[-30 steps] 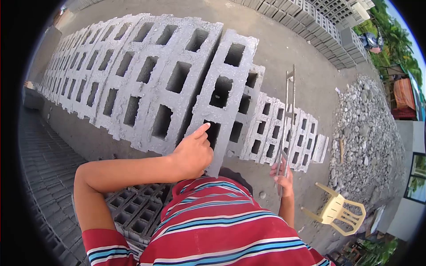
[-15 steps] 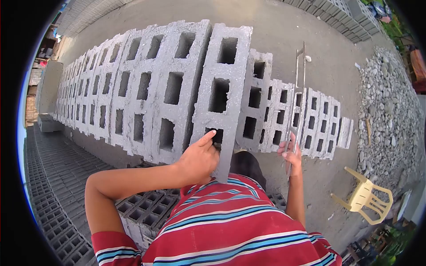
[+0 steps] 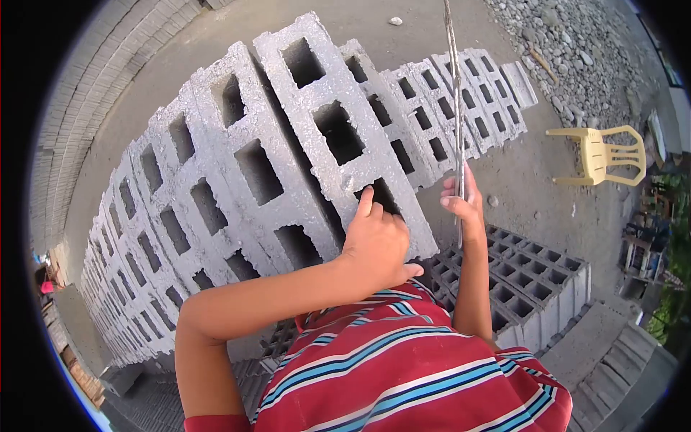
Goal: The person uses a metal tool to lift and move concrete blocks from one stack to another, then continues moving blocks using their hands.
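A grey hollow concrete block [image 3: 327, 126] stands at the near end of a long row of similar blocks [image 3: 194, 169], with a narrow dark gap between them. My left hand [image 3: 378, 241] grips this block's near end, its index finger hooked into the lowest hole and its thumb pointing right. To the right of the block, my right hand [image 3: 464, 201] has its fingers and thumb round the lower part of a thin, long metal frame [image 3: 458, 93]. The frame appears nearly edge-on and extends away from me.
More blocks [image 3: 468, 101] stand beyond the held block. Stacked blocks [image 3: 533, 277] lie at lower right. A yellow plastic chair [image 3: 594, 157] stands at right, below a gravel pile [image 3: 568, 50]. Further block rows [image 3: 93, 93] line the upper left.
The view has turned, so the rows slant and the chair appears higher. The metal frame now shows nearly edge-on instead of as two separate rods. Both hands keep their holds.
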### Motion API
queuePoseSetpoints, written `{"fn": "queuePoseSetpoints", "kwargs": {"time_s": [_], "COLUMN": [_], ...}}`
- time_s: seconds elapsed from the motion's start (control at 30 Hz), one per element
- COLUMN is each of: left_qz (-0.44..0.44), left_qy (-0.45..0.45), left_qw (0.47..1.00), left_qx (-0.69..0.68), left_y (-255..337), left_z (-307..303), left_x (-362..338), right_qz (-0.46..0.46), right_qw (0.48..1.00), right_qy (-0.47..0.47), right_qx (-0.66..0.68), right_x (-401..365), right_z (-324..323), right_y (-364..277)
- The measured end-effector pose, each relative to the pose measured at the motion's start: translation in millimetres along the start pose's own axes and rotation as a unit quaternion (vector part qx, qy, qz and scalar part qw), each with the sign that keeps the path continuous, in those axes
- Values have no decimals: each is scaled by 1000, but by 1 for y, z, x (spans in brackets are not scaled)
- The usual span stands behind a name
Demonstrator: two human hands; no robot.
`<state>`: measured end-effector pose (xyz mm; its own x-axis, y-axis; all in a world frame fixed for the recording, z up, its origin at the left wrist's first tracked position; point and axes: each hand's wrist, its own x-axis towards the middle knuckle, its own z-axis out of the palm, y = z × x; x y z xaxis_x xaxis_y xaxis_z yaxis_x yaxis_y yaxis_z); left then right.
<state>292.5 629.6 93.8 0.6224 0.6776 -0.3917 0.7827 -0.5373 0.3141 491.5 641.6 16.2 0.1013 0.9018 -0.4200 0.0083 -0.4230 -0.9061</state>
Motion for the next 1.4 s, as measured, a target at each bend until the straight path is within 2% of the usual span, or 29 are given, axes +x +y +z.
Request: {"fn": "queuePoseSetpoints", "kwargs": {"time_s": [0.2, 0.37, 0.43, 0.47, 0.5, 0.53, 0.6, 0.67, 0.7, 0.8, 0.9, 1.13, 1.3, 1.4], "left_qz": [-13, -43, -44, -54, -65, -77, -77, -82, -66, -80, -70, -37, -37, -24], "left_qy": [-38, -47, -20, -47, -77, -107, -84, -75, -9, -38, -22, 57, 62, 75], "left_qw": [999, 998, 999, 997, 995, 991, 993, 993, 996, 994, 995, 995, 995, 995], "left_qx": [-2, 11, 21, 25, 28, 31, 30, 41, 57, 68, 62, 76, 64, 58], "left_y": [5, 10, 11, 13, 16, 18, 21, 25, 22, 28, 27, 22, 25, 24], "left_z": [-3, -5, -1, -4, -10, -13, -12, -14, -5, -9, -6, 9, 8, 9], "left_x": [2, 5, 4, 6, 6, 7, 8, 8, 7, 9, 9, 7, 5, 4], "right_qz": [-77, -160, -81, -42, -19, -22, -22, -29, -25, -22, -23, -32, -9, -8], "right_qw": [994, 983, 990, 989, 990, 989, 982, 985, 987, 990, 991, 985, 982, 975], "right_qy": [78, 20, 74, 98, 130, 147, 179, 167, 159, 138, 128, 168, 188, 209], "right_qx": [11, 84, 93, 99, 43, 12, -51, -22, -15, 0, 6, 7, -1, -77], "right_x": [-81, -110, -120, -123, -127, -133, -147, -158, -163, -168, -166, -170, -186, -197], "right_z": [2, -8, -2, 2, 4, 5, 3, -4, -8, -18, -23, -18, -21, -26], "right_y": [8, 55, 68, 76, 88, 101, 124, 132, 132, 132, 134, 143, 142, 137]}}
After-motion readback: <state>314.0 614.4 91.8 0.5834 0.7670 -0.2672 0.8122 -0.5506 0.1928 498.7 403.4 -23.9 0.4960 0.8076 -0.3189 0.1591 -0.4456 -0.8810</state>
